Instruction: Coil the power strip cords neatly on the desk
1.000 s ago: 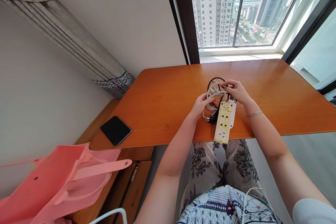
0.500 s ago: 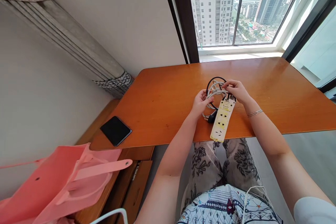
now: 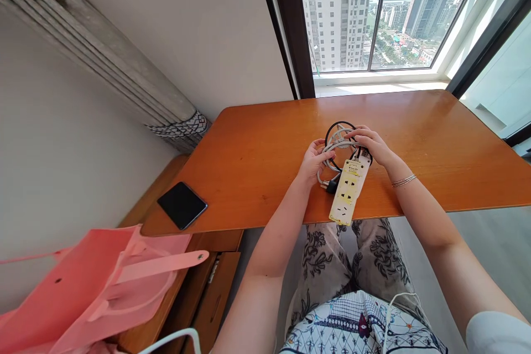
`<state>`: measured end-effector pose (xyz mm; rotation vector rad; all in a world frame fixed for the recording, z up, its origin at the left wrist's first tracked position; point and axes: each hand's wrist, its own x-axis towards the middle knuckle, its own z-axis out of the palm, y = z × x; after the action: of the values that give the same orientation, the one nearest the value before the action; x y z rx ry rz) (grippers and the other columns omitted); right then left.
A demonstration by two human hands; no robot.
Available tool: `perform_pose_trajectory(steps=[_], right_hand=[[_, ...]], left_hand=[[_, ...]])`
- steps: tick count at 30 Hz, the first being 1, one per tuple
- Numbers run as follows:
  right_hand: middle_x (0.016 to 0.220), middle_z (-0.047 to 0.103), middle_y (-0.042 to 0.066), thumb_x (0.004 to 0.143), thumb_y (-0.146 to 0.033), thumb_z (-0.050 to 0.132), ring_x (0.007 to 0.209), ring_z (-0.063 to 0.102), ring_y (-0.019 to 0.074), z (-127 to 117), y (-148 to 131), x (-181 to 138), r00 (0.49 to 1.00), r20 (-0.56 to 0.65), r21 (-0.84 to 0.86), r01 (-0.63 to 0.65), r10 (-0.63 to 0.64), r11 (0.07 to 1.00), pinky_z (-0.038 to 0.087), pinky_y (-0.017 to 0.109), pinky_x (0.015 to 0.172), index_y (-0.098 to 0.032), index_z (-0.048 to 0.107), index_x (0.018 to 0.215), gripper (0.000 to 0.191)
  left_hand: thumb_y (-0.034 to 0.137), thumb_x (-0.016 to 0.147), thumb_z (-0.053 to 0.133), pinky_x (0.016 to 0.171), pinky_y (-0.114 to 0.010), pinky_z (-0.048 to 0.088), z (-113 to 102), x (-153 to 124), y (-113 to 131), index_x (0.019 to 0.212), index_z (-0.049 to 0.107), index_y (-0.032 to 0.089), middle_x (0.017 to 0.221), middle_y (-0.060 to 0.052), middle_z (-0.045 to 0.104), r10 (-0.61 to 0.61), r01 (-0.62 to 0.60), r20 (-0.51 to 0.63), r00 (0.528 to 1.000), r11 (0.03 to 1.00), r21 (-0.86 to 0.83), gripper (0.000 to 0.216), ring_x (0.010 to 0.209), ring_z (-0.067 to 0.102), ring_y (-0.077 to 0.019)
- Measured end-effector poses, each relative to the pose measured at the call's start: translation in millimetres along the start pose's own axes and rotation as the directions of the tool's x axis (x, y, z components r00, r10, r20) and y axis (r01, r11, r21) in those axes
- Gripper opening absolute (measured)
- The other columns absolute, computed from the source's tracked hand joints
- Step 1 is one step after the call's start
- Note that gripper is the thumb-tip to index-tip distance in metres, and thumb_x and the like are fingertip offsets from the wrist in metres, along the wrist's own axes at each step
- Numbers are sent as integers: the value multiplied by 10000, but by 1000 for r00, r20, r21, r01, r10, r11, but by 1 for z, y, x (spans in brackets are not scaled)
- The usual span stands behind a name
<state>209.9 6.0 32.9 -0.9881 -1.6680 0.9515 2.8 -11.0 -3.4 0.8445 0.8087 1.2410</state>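
Coiled white and black cable [image 3: 341, 144] lies in loops between my two hands, over the table near its front edge. My left hand [image 3: 315, 159] is closed round the left side of the loops, thumb on top. At the upper right of the coil, my right hand [image 3: 369, 142] has its fingers bent over the cable. Below the coil a yellowed white power strip [image 3: 348, 193] slants toward me, its lower end at the table edge. A black plug [image 3: 332, 186] with metal prongs hangs beside the strip's left side.
The orange-brown wooden table [image 3: 257, 149] spans the view below a window [image 3: 369, 25]. A black phone [image 3: 182, 206] rests at its left front corner. Left of the table, a pink bag [image 3: 124, 282] stands by a wooden drawer unit [image 3: 218, 293]. A grey curtain [image 3: 124, 72] hangs at left.
The power strip, plug and cable loops have shifted slightly left. My left hand has moved a little left too, and my right fingers reach further over the coil.
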Motion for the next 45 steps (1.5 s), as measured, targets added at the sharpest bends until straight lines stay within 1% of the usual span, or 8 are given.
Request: perform_pose_trajectory(steps=[4,9,16,21,26,30,36,45], right_hand=[[1037,562,55,706,-453,815,944,567,213,-2,2,0,998,44,-140,56,-50,989,504,390,901,-231,791,977,351],[981,500,57,787,-426,751,984,562,236,5,10,1,990,124,-283,102,-69,954,493,401,936,-206,768,805,222],[1005,571,59,735,-333,793,847,543,208,22,21,1,980,-180,-417,3,-86,909,495,365,814,-230,603,837,239],[968,601,54,732,-383,768,873,548,205,20,20,4,959,-279,-253,-32,-41,967,496,369,867,-226,606,834,247],[994,663,15,587,-488,875,914,601,196,11,14,4,986,-134,134,-83,101,988,527,351,878,-247,647,1022,546],[1107,691,35,540,-487,907,1083,632,234,12,11,4,975,-188,278,-62,118,958,539,375,963,-269,671,1067,617],[1259,675,63,613,-462,838,1172,620,258,22,8,5,954,-270,299,-49,134,953,547,408,1018,-278,648,1186,630],[1268,659,51,749,-459,725,1272,577,265,15,9,4,992,-82,231,-72,94,970,482,442,1123,-311,558,1330,623]], left_hand=[[158,544,890,771,-274,535,0,0,-1,1062,497,232,813,51,710,12,-12,4,1000,1000,-14,655,717,692,-125],[225,545,907,763,-279,539,2,-1,1,1062,519,224,779,47,702,77,-77,-16,997,997,14,647,724,695,-138],[400,606,914,786,-307,557,6,-4,3,1087,624,208,947,-54,772,204,-220,95,974,953,207,593,852,726,-189],[459,696,857,670,-303,542,1,2,4,1024,684,191,837,-38,754,93,-133,147,985,947,293,457,683,689,-177],[477,730,846,722,-322,584,1,7,0,947,690,189,833,-36,737,36,-70,126,991,960,273,393,779,725,-210],[485,766,822,823,-352,604,6,8,-6,1106,674,224,1106,-60,745,136,-163,134,982,961,224,453,996,728,-236],[433,775,840,986,-372,552,9,8,-9,1338,608,262,1289,-85,708,176,-220,158,972,917,334,632,1167,695,-250],[553,813,766,644,-295,570,7,12,-4,1108,623,227,848,-39,783,-99,86,79,992,984,156,462,713,741,-192]])
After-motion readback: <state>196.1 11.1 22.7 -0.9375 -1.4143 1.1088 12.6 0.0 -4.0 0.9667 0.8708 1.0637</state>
